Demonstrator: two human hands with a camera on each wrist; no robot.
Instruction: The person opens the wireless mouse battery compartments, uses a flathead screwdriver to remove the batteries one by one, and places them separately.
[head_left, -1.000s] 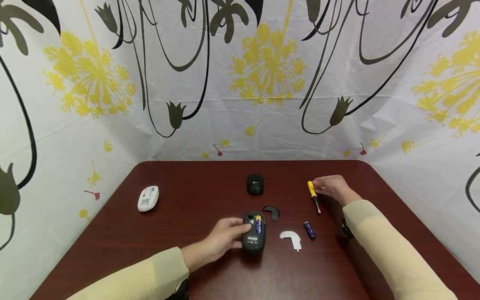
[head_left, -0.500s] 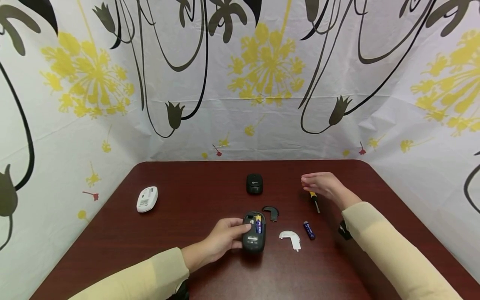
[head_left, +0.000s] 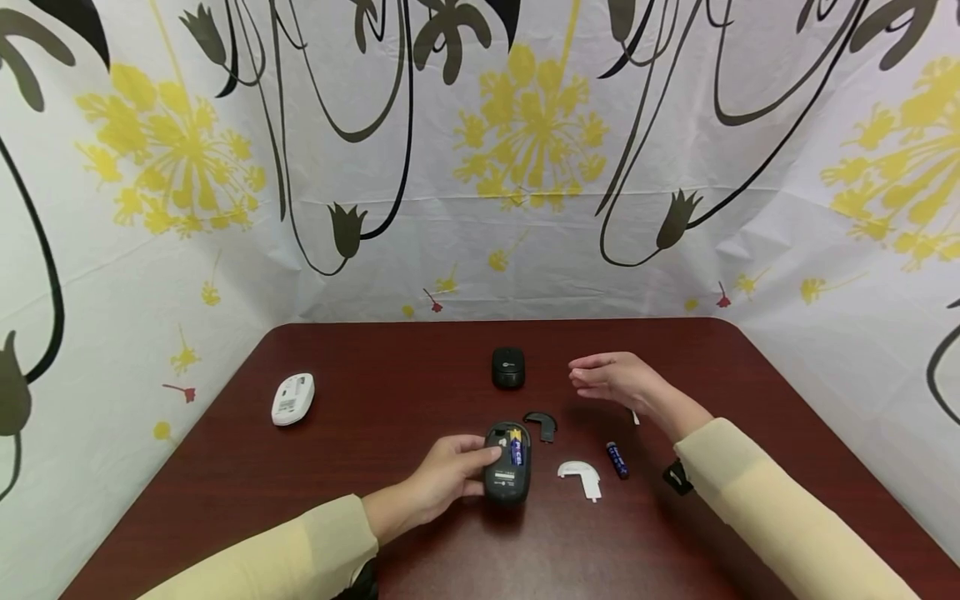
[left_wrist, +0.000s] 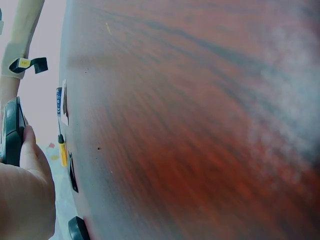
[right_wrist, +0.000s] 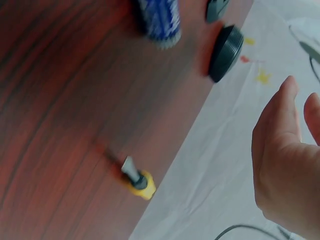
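Reaching from the left edge to the right edge of the frame, a white cloth (head_left: pixel 450 167) with printed yellow blooms, dark curling stems and grey tulip shapes. Across the lower half, a glossy red-brown tabletop (head_left: pixel 390 367) with rounded far corners. Left of centre, flat on this surface, a white mouse (head_left: pixel 292 402), underside up, printed label on view. At the lower left, a cream left sleeve (head_left: pixel 300 546), leading to the left hand (head_left: pixel 435 479): grasping a dark mouse (head_left: pixel 506 483) by its left side, thumb on the upturned underside, other fingers against the flank. Position of the dark mouse: lower middle of the frame, with a shadow beneath. Inside its open compartment, a blue-and-gold battery (head_left: pixel 517 447). Directly above in the frame, near the far edge, a black rounded object (head_left: pixel 508 368). Just right of the dark mouse's top end, a black curved piece (head_left: pixel 543 427); lower and farther right, a white curved piece (head_left: pixel 582 477). Right of centre, raised over the tabletop, the right hand (head_left: pixel 615 382): released, holding nothing, fingers loosely extended towards the left. Lower in the frame, a loose blue battery (head_left: pixel 617 460), slanted on the tabletop. Mostly hidden behind the right hand in the head view, a yellow-handled screwdriver (right_wrist: pixel 135 177), plainer in the right wrist view. At the lower right, a dark wristband (head_left: pixel 677 477) and a cream right sleeve (head_left: pixel 787 508).
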